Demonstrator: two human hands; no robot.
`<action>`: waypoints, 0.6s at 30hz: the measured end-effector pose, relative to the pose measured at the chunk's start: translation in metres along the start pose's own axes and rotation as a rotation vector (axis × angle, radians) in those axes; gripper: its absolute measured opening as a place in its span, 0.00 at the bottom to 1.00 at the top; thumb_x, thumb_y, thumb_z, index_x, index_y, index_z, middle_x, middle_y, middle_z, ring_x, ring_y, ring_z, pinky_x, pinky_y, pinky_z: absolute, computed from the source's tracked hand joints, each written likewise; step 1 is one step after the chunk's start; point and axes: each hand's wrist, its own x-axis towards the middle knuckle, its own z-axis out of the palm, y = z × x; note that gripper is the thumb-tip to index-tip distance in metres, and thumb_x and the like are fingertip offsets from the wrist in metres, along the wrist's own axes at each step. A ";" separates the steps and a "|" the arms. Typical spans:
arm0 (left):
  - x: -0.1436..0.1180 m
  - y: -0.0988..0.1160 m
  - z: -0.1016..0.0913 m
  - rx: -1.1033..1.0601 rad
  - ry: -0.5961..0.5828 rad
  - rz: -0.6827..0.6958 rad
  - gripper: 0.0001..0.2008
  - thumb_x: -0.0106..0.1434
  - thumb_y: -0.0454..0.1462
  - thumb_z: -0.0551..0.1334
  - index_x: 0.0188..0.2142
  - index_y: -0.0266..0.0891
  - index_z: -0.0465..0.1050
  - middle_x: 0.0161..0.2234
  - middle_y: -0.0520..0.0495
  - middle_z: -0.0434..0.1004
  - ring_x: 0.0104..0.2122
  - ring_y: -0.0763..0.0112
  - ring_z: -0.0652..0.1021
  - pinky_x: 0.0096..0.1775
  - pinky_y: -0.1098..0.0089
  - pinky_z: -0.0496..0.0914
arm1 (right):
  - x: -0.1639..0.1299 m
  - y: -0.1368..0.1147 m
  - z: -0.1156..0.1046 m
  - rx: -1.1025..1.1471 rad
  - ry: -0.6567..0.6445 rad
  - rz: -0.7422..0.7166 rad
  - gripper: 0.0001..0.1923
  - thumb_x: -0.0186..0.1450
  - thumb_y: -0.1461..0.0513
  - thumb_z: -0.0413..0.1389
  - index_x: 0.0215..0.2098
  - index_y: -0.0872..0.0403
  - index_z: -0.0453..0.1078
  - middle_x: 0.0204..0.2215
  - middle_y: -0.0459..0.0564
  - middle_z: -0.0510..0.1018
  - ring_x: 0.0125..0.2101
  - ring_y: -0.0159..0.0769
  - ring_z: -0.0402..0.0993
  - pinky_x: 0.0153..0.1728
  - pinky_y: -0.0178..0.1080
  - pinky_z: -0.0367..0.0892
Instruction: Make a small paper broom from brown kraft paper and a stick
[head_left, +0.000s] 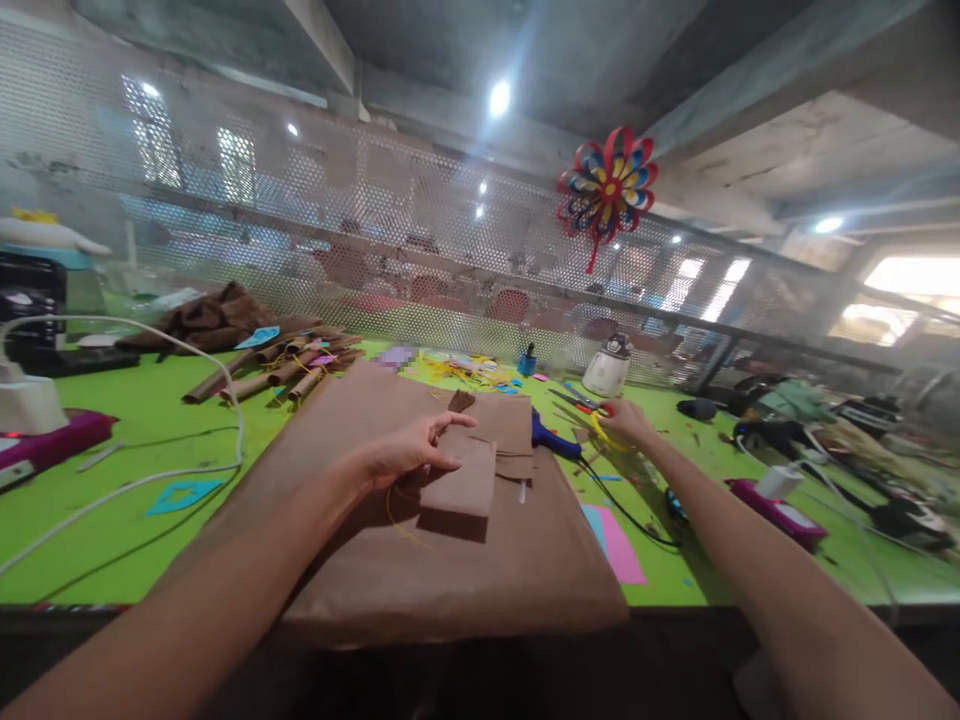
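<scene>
My left hand [420,450] is over a small brown paper box [463,485], thumb and fingers apart, fingertips close to its top. Whether they touch it I cannot tell. A fringed bit of brown paper [461,401] pokes up just behind the fingers, and a thin yellow string [401,525] trails below the palm. Flat brown paper pieces [514,430] lie beside the box. Out to the right, my right hand [628,424] is closed at the red-orange handle of a pair of scissors [581,401], blades pointing left. Yellow string [600,432] hangs by those fingers.
A large brown paper sheet [352,590] covers the middle of the green table [675,580]. A blue glue gun [555,436] with a black cord lies right of it. Rolled brown paper tubes [289,370], a white cable [241,430], and power strips [780,510] flank the workspace.
</scene>
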 end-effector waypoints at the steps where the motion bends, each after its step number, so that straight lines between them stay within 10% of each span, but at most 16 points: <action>1: 0.000 -0.001 0.001 0.063 -0.001 -0.015 0.26 0.44 0.27 0.68 0.45 0.37 0.73 0.25 0.52 0.71 0.20 0.78 0.70 0.20 0.80 0.58 | 0.008 -0.001 0.000 0.000 -0.030 -0.007 0.17 0.59 0.62 0.55 0.45 0.60 0.74 0.39 0.57 0.79 0.38 0.40 0.73 0.35 0.34 0.62; 18: 0.013 -0.005 -0.002 0.475 0.001 -0.133 0.25 0.50 0.40 0.66 0.49 0.38 0.70 0.31 0.51 0.73 0.29 0.74 0.70 0.29 0.75 0.61 | 0.085 0.008 0.036 -0.043 -0.261 0.035 0.14 0.64 0.58 0.55 0.43 0.61 0.70 0.42 0.57 0.74 0.40 0.41 0.72 0.40 0.42 0.68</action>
